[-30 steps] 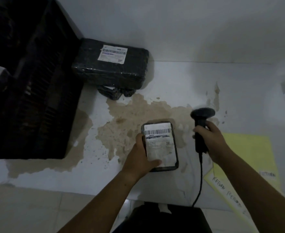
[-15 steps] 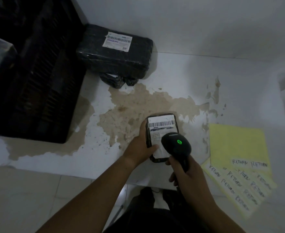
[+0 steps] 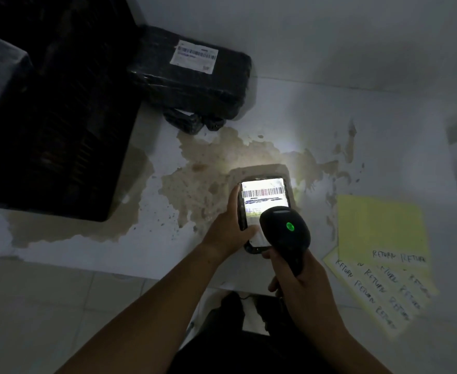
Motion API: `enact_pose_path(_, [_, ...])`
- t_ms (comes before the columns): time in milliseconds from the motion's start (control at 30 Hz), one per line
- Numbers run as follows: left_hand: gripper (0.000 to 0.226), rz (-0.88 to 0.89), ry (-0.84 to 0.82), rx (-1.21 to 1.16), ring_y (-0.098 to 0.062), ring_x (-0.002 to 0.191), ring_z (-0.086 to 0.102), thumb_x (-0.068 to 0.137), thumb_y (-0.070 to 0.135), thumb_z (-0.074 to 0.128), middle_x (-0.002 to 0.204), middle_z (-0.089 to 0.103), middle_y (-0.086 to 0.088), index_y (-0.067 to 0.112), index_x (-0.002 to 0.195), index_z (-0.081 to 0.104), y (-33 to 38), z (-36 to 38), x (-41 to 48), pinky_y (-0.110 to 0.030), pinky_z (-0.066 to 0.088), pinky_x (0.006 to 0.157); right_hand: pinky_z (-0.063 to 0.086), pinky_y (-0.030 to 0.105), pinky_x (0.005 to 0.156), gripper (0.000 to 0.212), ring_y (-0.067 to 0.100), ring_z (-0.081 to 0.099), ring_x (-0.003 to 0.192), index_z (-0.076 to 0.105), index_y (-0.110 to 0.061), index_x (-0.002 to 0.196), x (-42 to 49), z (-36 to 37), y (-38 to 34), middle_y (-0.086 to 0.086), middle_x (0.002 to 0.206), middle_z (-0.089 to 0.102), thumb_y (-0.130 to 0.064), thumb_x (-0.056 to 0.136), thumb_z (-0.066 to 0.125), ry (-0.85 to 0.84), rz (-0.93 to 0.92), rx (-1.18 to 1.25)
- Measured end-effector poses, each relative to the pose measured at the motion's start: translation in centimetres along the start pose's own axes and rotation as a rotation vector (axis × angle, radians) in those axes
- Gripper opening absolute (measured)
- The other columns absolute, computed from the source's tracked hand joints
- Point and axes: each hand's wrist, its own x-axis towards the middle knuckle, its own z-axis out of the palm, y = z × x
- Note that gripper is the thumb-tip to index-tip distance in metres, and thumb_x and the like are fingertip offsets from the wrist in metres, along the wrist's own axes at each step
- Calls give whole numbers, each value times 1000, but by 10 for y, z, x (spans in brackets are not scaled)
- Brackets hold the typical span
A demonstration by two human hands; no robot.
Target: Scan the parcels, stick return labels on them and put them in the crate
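Table (image 3: 329,109), white with a brown stain (image 3: 208,171), is seen from above, and a black crate (image 3: 60,125) is set on its left part. Just right of the crate's far end, against the wall, a big parcel (image 3: 195,87) in black wrap is laid flat, with a white barcode label on top. Well right of the crate, near the table's front edge, yellow sheets (image 3: 381,233) are fanned out, with "RETURN" handwritten on them many times. Right of the crate's near corner, over the stain, a small parcel (image 3: 265,195) is gripped by the left hand (image 3: 227,233), the thumb laid on its label face and a finger run along its left edge. Whether it rests on the table or is lifted cannot be told. Its barcode is turned up and brightly lit. A scanner (image 3: 284,233) is clenched by its handle in the right hand (image 3: 300,287), its head aimed at the barcode and covering the small parcel's near right part. A green light (image 3: 290,226) is lit on its head.
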Motion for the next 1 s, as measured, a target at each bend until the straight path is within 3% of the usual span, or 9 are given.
enact_pose_path(467, [105,7,0,21,-20,97,68,92,26,71,131,66,-5,35,159,-10,1,1,1,-27,48,76,45,14,50,17,9,62,53,66,-11,98,-12,4,-6,8,65,64,-27,96,59,14,-10,9])
enact_pose_path(633, [106,23,6,-8,-21,113,65,91,26,72,142,59,-1,35,159,-9,-1,2,2,-33,54,89,47,13,53,16,8,64,54,67,-11,97,-16,3,-5,6,65,66,-26,95,61,18,-5,2])
enact_pose_path(1000, [108,28,-21,-35,-20,113,66,91,27,74,142,59,2,39,158,-9,0,0,2,-39,57,91,46,15,49,17,7,64,50,67,-11,100,-19,-3,-10,4,63,66,-25,95,61,19,3,4])
